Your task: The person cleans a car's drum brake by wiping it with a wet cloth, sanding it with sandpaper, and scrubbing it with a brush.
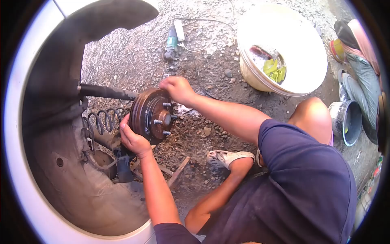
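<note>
A rusty brake drum [149, 116] with several wheel studs sits at the hub inside the wheel well. My left hand [135, 139] grips its lower left rim, with the thumb along the edge and the other fingers hidden behind. At the drum's top rim, the curled fingers of my right hand [176, 87] hold the edge, their tips partly out of sight. Behind the drum are a coil spring [106, 120] and a dark shock absorber [106, 92].
The white car body [18, 142] curves around the wheel well. On the gravel lie an angle grinder [171, 40] with a cord and a wooden piece [178, 171]. A large white bucket [284, 44] holds yellow-green cloth; a smaller bucket [345, 122] stands right, near another person's legs [361, 81].
</note>
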A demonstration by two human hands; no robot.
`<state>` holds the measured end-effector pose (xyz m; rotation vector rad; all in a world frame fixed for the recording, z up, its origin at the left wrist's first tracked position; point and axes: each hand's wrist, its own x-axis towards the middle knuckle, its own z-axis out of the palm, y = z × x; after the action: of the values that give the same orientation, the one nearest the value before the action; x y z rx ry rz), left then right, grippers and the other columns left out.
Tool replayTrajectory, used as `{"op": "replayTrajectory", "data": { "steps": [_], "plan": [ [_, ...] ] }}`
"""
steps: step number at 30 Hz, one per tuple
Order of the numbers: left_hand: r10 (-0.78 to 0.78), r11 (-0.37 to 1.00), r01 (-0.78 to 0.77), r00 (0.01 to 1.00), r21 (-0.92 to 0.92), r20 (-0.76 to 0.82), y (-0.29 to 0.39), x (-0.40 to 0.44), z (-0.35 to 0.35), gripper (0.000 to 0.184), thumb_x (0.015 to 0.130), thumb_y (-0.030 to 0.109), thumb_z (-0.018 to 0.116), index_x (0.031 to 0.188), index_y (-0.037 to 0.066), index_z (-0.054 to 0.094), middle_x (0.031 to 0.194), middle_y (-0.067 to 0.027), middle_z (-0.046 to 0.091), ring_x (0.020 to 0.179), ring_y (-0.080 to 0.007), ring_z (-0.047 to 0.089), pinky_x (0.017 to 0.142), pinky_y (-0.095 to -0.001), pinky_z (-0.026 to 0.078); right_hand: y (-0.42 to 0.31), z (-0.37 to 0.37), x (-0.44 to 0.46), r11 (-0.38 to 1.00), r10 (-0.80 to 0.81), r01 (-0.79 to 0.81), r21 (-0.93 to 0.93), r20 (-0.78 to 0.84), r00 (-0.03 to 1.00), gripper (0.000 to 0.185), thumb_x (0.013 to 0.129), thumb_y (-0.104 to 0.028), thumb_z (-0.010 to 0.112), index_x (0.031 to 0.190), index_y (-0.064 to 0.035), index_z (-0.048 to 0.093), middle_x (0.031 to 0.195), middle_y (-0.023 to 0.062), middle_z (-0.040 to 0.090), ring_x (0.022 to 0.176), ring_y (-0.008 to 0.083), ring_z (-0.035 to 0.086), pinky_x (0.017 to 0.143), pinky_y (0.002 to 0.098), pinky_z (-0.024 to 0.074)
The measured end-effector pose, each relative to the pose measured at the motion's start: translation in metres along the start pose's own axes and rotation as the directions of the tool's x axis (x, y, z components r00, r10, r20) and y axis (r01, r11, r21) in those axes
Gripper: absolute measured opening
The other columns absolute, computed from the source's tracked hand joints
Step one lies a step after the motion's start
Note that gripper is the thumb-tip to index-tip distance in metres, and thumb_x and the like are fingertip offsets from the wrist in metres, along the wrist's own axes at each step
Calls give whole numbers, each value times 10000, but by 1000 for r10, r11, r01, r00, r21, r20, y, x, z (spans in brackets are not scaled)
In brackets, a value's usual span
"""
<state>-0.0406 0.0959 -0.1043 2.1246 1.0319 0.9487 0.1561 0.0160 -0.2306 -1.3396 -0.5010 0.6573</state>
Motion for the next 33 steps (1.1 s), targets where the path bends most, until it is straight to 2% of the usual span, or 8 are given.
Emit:
{"op": "replayTrajectory", "data": {
  "steps": [3, 7, 14, 16, 19, 23, 29, 33],
  "plan": [
    [13, 997, -17, 999, -75, -46, -9, 1, 4, 560, 1189, 361, 391, 1242, -59, 757, 1189, -161, 776, 1078, -274, 719, 986, -415, 562, 70, 40, -85, 507, 625, -577, 641, 188, 758, 196, 1018, -81, 594, 1083, -11, 765, 997, 111, 770, 888, 265, 761, 822, 485, 637],
    [52, 999, -52, 998, 17, -41, -8, 0, 2, 545, 1179, 349, 406, 1232, -61, 760, 1188, -168, 780, 1072, -274, 721, 986, -418, 559, 80, 73, -105, 74, 791, -593, 802, 315, 525, 209, 1018, -22, 536, 1147, 0, 699, 1050, 137, 745, 882, 310, 760, 777, 546, 655],
    [23, 1000, -23, 1000, -3, -11, -4, -1, -2, 542, 1188, 336, 405, 1264, -66, 761, 1268, -174, 772, 1155, -283, 714, 1058, -412, 537, -21, 22, -11, 981, 177, -158, 117, -173, 969, 152, 1022, -61, 680, 1054, -35, 826, 982, 64, 788, 919, 174, 725, 835, 372, 590],
    [51, 998, -51, 999, 27, -14, -7, 6, -4, 545, 1189, 339, 403, 1262, -64, 762, 1266, -175, 773, 1148, -286, 716, 1059, -412, 538, -52, 23, -14, 996, 92, -94, -5, -147, 985, 154, 1010, -56, 684, 1039, -57, 835, 958, 69, 787, 900, 195, 732, 833, 377, 590],
    [90, 995, -91, 995, -26, -40, -17, 4, -1, 553, 1194, 330, 370, 1212, -49, 773, 1178, -196, 796, 1093, -334, 741, 992, -436, 559, -89, 31, -36, 669, -659, 669, -324, 159, 735, 224, 867, -21, 727, 1047, -108, 828, 915, 91, 736, 967, 323, 723, 817, 419, 609],
    [1, 980, -5, 1000, -198, -20, -12, 3, -2, 569, 1204, 346, 364, 1224, -53, 769, 1188, -171, 796, 1094, -283, 740, 1000, -411, 563, -102, 28, -39, 463, -780, 870, -168, 389, 490, 261, 849, -32, 740, 1059, -154, 835, 965, 74, 771, 1001, 308, 739, 843, 445, 632],
    [89, 996, -89, 994, -11, -63, -12, 4, -2, 572, 1199, 365, 368, 1204, -30, 782, 1163, -168, 805, 1082, -302, 750, 986, -421, 560, -37, 10, -12, 995, -95, 94, -27, -57, 994, 210, 1065, -46, 627, 1116, -81, 828, 1056, 96, 822, 1020, 208, 765, 899, 375, 611],
    [94, 996, -94, 993, 3, -67, -7, 4, 1, 555, 1193, 364, 377, 1192, -8, 789, 1147, -160, 808, 1074, -318, 751, 976, -429, 556, 31, 22, -35, 678, 447, -334, 655, -6, 895, 247, 1110, -50, 571, 1278, 23, 737, 1188, 116, 789, 1042, 213, 746, 953, 358, 588]
  ]
}}
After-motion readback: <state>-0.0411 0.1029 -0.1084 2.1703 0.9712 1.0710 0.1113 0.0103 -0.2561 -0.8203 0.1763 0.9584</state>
